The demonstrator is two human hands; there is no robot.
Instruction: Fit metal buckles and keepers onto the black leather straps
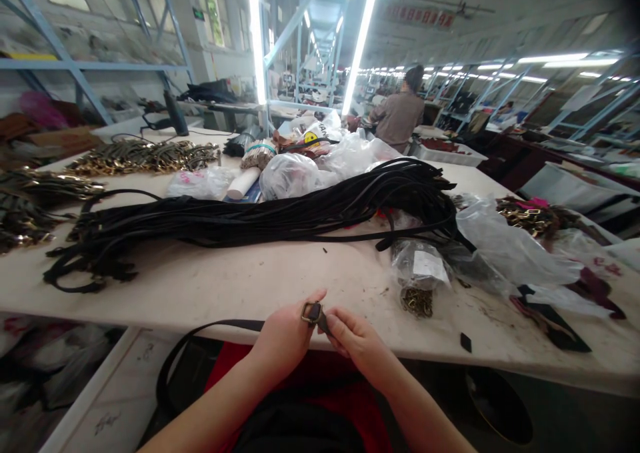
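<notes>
At the near edge of the worktable (pixel 260 279), my left hand (pixel 285 338) is closed on a small brass buckle (pixel 312 312) at the end of a black strap (pixel 200 336). The strap loops down to the left, off the table edge. My right hand (pixel 356 341) pinches the strap end just right of the buckle. Both hands touch each other around the buckle. A long heap of black straps (pixel 260 219) lies across the middle of the table beyond my hands.
Clear bags of brass hardware (pixel 419 276) and crumpled plastic (pixel 505 243) lie right. Piles of buckled straps (pixel 143 156) sit far left, white bags (pixel 300 169) at the back. A person in a grey top (pixel 399 113) stands farther off. A shelf (pixel 120 386) sits below left.
</notes>
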